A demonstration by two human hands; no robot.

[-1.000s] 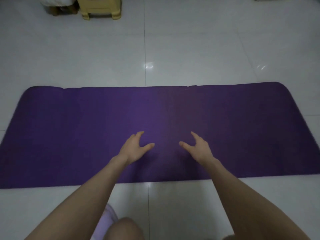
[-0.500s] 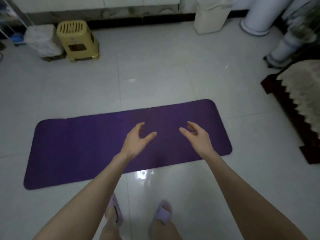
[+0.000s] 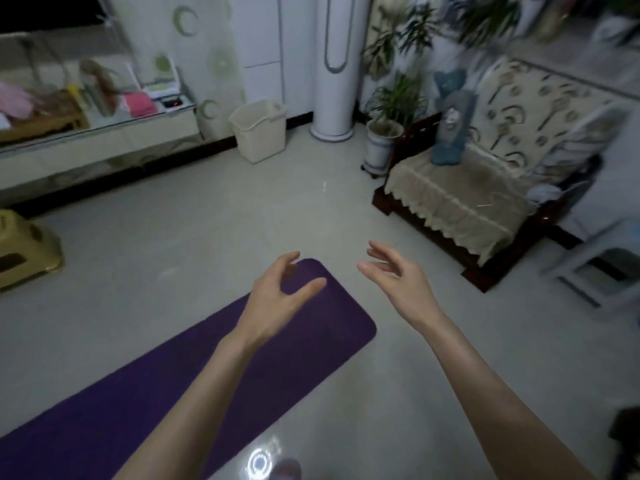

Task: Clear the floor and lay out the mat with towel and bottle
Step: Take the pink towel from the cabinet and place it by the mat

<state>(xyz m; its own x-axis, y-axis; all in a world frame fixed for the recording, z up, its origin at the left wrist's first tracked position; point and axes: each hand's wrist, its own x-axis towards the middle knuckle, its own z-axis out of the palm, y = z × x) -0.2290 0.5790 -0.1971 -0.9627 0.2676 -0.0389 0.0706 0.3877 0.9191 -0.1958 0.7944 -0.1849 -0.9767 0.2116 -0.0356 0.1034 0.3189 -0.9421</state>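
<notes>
head view: mat point(image 3: 145, 393) lies unrolled and flat on the tiled floor point(image 3: 194, 237), running from the lower left edge of the frame up to a rounded end near the centre. left hand point(image 3: 277, 299) is raised above that end, fingers loosely curled, thumb apart, grasping nothing. right hand point(image 3: 398, 278) is raised above bare floor just beside the mat end, fingers spread, palm inward, also grasping nothing. neither hand touches the mat. judgement on handling: the mat reads as a soft, light foam sheet, flexible rather than stiff, and it should drape if lifted at one point; take hold at the short end or at two corners with both hands to shift it without creasing. its surface looks matt and should grip the glossy tile reasonably, but the tile shows bright reflections and may be slippery, so drag the mat slowly. towel and bottle are not on the mat. a pink folded cloth point(image 3: 140, 103) lies on the low shelf point(image 3: 104, 136) at upper left, and upright items beside it are too blurred to identify; whether any of these is the towel or the bottle cannot be told. a towel would be soft and light, best pinched at a folded edge; a bottle is best held around its body. stool point(image 3: 24, 251), bin point(image 3: 259, 131) and chair point(image 3: 467, 199) stand well apart from the mat.
</notes>
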